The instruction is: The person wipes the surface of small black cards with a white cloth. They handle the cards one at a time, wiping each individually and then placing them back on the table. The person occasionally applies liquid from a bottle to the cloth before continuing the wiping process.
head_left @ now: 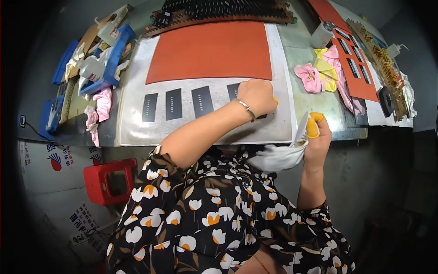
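Note:
Across the grey-white work sheet [132, 123] reaches my left hand [258, 97], its fingers curled and a yellow finger cover showing at one tip. What those fingers hold, if anything, is hidden under the hand. Three dark, flat rectangular cards lie in a row to its left, among them a leaning card [202, 100]. Another dark card [233, 91] is partly covered by the hand, and a dark edge shows below the wrist. Just off the table's front edge, my right hand [318, 144], with orange-yellow finger covers, grips a bunched white cloth [283, 157].
Behind the cards lies an orange-red mat [210, 50], with a rack of dark pieces [219, 11] beyond. To the left, blue trays [109, 75] hold bottles. Pink and yellow cloths [319, 75] and a metal canister [322, 34] are at right. A red stool [109, 182] stands below.

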### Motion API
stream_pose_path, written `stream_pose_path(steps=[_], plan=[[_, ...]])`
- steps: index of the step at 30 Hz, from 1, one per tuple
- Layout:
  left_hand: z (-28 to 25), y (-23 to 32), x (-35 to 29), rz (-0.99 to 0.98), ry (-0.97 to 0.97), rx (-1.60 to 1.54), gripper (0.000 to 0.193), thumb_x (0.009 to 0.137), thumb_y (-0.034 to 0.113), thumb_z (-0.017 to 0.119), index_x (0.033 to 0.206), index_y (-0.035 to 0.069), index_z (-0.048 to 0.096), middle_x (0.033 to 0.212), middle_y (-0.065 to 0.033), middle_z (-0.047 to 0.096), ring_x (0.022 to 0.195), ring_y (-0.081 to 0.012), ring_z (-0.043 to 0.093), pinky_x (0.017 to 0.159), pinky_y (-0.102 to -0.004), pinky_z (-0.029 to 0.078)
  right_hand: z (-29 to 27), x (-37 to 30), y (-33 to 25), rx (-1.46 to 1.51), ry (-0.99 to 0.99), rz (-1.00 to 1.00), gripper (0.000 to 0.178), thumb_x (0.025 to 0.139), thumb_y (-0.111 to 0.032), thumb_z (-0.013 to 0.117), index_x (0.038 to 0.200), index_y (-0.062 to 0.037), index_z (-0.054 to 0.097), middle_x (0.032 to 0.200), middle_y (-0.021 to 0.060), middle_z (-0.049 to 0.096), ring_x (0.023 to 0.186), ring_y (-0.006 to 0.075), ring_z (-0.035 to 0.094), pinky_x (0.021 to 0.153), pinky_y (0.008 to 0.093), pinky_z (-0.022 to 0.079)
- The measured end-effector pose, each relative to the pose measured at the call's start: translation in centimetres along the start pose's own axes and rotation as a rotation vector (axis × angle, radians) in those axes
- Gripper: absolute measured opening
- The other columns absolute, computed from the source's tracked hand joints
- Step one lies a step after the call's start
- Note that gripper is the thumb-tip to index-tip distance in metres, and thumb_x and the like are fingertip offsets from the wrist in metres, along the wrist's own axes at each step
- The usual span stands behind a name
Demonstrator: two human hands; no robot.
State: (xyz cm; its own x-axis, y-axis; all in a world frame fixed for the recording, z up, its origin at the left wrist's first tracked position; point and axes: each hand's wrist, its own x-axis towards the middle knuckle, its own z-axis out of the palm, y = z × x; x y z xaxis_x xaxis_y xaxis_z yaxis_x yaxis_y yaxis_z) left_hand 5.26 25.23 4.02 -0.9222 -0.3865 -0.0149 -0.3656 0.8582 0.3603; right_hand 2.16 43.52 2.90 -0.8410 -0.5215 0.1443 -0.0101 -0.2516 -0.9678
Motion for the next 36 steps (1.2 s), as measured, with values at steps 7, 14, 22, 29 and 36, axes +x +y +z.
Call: stream_pose_path(steps=[7, 14, 22, 29, 36], plan=[[-0.6, -3.6, 1.2, 0.048, 0.17, -0.085, 0.039, 0.07, 0.039, 0.072, 0.079, 0.002, 0.063, 0.07, -0.0112, 0.063, 0.063, -0.0241, 0.062, 0.058, -0.0344, 0.049, -4.1, 3.1, 0.8, 0.15, 0.063, 0.234, 0.014, 0.088, -0.016, 0.056, 0.092, -0.0032, 0.059, 0.077, -0.0027, 0.057, 0.067, 0.0035, 0.052, 0.058, 0.018, 0.042], [-2.2, -15.4, 1.6, 0.267, 0.158, 0.242, 0.056, 0.074, 0.033, 0.067, 0.12, 0.006, 0.05, 0.122, -0.0118, 0.046, 0.114, -0.0274, 0.041, 0.097, -0.0404, 0.03, -3.1, 6.0, 1.0, -0.431, -0.28, 0.102, 0.021, 0.08, -0.02, 0.065, 0.083, -0.0002, 0.059, 0.067, 0.0037, 0.058, 0.058, 0.0155, 0.056, 0.055, 0.0292, 0.042], [-0.8, -6.6, -7.0, 0.504, 0.052, -0.155, 0.052, 0.075, 0.026, 0.067, 0.119, 0.005, 0.048, 0.119, -0.0117, 0.052, 0.108, -0.0291, 0.049, 0.09, -0.0408, 0.035, 2.5, 9.3, 1.9, -1.196, -0.524, -0.133, 0.03, 0.079, -0.03, 0.059, 0.085, 0.0001, 0.057, 0.07, 0.0206, 0.061, 0.07, 0.0368, 0.06, 0.063, 0.0454, 0.045], [2.6, -4.9, -9.7, 0.508, -0.039, -0.177, 0.06, 0.07, 0.024, 0.068, 0.12, 0.0, 0.046, 0.13, -0.0117, 0.042, 0.11, -0.0275, 0.043, 0.087, -0.0376, 0.033, 4.8, 12.5, 5.4, -1.346, -0.488, -0.167, 0.033, 0.077, -0.032, 0.062, 0.085, 0.0003, 0.06, 0.07, 0.0209, 0.062, 0.07, 0.0373, 0.06, 0.063, 0.0449, 0.045], [3.1, -4.8, -9.8, 0.449, -0.038, -0.15, 0.061, 0.066, 0.025, 0.071, 0.116, -0.002, 0.048, 0.134, -0.012, 0.039, 0.11, -0.0257, 0.042, 0.087, -0.0367, 0.032, 6.0, 11.9, 6.0, -1.398, -0.413, -0.083, 0.031, 0.076, -0.027, 0.063, 0.087, 0.0016, 0.06, 0.077, 0.0216, 0.063, 0.076, 0.0359, 0.062, 0.067, 0.0444, 0.048]])
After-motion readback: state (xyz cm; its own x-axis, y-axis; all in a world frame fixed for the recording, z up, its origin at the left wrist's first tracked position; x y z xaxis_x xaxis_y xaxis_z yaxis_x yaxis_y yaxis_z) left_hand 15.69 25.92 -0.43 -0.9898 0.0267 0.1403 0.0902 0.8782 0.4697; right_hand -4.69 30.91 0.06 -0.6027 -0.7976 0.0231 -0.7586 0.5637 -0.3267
